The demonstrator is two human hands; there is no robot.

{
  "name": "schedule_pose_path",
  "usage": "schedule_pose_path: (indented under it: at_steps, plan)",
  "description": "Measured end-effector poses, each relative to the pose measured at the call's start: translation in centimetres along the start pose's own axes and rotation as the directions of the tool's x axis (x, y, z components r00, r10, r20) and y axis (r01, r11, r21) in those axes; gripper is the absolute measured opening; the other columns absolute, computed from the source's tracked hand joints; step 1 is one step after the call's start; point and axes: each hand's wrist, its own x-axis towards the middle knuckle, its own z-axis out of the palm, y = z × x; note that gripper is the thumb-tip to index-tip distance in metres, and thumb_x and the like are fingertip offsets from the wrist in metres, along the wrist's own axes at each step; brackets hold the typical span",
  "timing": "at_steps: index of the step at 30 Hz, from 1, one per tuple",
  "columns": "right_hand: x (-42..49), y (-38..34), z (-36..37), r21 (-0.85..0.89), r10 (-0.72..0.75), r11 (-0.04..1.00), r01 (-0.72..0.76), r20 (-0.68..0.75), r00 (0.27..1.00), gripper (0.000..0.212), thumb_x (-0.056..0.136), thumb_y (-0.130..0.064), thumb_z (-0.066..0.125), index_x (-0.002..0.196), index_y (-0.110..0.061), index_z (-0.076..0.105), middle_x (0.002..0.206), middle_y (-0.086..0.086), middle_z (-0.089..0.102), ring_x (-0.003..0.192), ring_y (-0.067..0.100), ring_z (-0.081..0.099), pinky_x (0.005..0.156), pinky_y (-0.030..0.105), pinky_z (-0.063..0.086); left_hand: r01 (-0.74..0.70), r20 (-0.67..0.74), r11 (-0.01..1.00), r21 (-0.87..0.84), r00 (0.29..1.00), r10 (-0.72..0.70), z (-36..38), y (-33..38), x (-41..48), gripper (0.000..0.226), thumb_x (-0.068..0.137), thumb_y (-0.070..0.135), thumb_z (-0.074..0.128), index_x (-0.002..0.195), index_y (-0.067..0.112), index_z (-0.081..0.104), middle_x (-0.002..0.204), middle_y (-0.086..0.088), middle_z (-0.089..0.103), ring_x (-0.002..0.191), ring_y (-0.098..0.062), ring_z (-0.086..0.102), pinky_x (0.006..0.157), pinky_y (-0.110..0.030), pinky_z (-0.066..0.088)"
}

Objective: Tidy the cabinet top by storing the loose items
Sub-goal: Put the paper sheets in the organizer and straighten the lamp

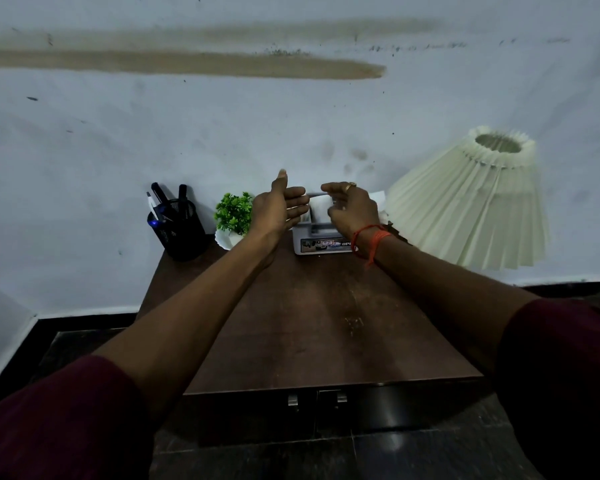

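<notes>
Left hand [281, 211] flat, fingers straight; right hand [355, 211] pinches white paper slip [318, 206] above grey plastic box [321, 243]

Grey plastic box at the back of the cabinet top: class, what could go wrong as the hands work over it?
1. The small green potted plant sits beside the left hand; a sideways move might tip it.
2. The tilted, pleated cream lampshade stands close to the right hand, which could nudge it.
3. The white paper it pinches might miss the grey plastic box.
</notes>
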Motion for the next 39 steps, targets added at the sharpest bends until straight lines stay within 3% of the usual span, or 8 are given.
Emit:
schedule_pose_path:
  at_steps: [7,13,16,22,27,30,34,39]
  plan:
    - [-3.8,-0.2,-0.1,-0.1,-0.132,0.985,0.137,0.055,0.99,0.052,0.076,0.003,0.052,0.122,-0.016,0.064,0.124,0.003,0.065,0.119,0.017,0.058,0.104,0.024,0.042,0.026,-0.016,0.999,-0.042,1.0,-0.027,-1.1,0.1,-2.3,0.05,0.099,0.049,0.037,0.097,0.008,0.066,0.098,-0.009,0.07,0.088,-0.02,0.068,0.074,-0.028,0.052]
    - [-7.4,0.0,-1.5,-0.099,-0.114,0.988,0.119,0.049,0.992,0.053,0.078,0.003,0.055,0.125,-0.02,0.062,0.125,0.003,0.064,0.116,0.017,0.058,0.085,0.003,0.031,0.049,-0.029,0.997,-0.051,0.998,-0.051,-1.0,-1.0,-5.4,0.053,0.1,0.048,0.034,0.101,0.007,0.067,0.097,-0.008,0.07,0.088,-0.018,0.067,0.081,-0.03,0.05]
    - [-9.0,0.8,-2.9,-0.125,-0.091,0.988,0.096,0.046,0.995,0.054,0.077,-0.002,0.056,0.124,-0.028,0.062,0.123,-0.002,0.066,0.117,0.013,0.059,0.091,0.007,0.034,0.086,-0.007,0.995,-0.053,0.996,-0.087,-0.1,-1.7,-6.9,0.053,0.1,0.047,0.031,0.107,0.006,0.065,0.098,-0.007,0.069,0.086,-0.017,0.065,0.075,-0.026,0.048]
    - [-13.1,3.5,-6.8,-0.135,-0.071,0.987,0.083,0.09,0.993,0.055,0.076,-0.002,0.06,0.126,-0.025,0.059,0.125,-0.005,0.063,0.118,0.009,0.057,0.105,0.019,0.039,0.168,0.027,0.984,-0.052,0.986,-0.167,3.4,-3.7,-9.4,0.048,0.1,0.045,0.033,0.089,0.014,0.067,0.09,-0.004,0.068,0.08,-0.016,0.062,0.075,-0.026,0.044]
    - [-15.5,6.4,-10.6,-0.136,0.048,0.99,-0.032,0.117,0.992,0.054,0.079,-0.002,0.06,0.128,-0.026,0.056,0.129,-0.003,0.061,0.121,0.009,0.055,0.098,0.012,0.037,0.244,0.066,0.969,-0.049,0.968,-0.241,7.2,-5.4,-10.4,0.053,0.1,0.046,0.033,0.109,0.006,0.067,0.092,-0.005,0.067,0.081,-0.016,0.061,0.074,-0.026,0.042]
    - [-16.0,7.6,-12.9,-0.17,0.156,0.976,-0.139,0.094,0.983,0.05,0.083,-0.008,0.063,0.131,-0.017,0.054,0.13,0.0,0.06,0.123,0.013,0.055,0.093,0.006,0.031,0.266,0.092,0.962,-0.057,0.961,-0.26,9.2,-6.1,-10.8,0.056,0.1,0.045,0.033,0.12,0.002,0.062,0.105,-0.011,0.065,0.082,-0.017,0.061,0.074,-0.027,0.043]
    - [-16.0,9.3,-14.9,-0.101,0.231,0.969,-0.225,0.059,0.971,0.054,0.08,-0.009,0.065,0.131,-0.024,0.053,0.133,0.0,0.059,0.124,0.013,0.055,0.107,0.027,0.04,0.281,0.116,0.959,-0.036,0.954,-0.275,11.4,-6.5,-11.1,0.057,0.1,0.046,0.033,0.125,0.002,0.06,0.125,-0.017,0.063,0.106,-0.028,0.061,0.092,-0.035,0.043]
    - [-15.4,10.1,-15.9,0.165,0.333,0.931,-0.327,-0.008,0.943,0.051,0.083,0.004,0.06,0.131,-0.015,0.053,0.132,0.006,0.058,0.122,0.017,0.055,0.107,0.03,0.04,0.293,0.138,0.955,-0.039,0.948,-0.285,12.6,-6.8,-11.2,0.061,0.099,0.05,0.032,0.129,0.003,0.056,0.133,-0.015,0.059,0.122,-0.031,0.056,0.1,-0.037,0.041]
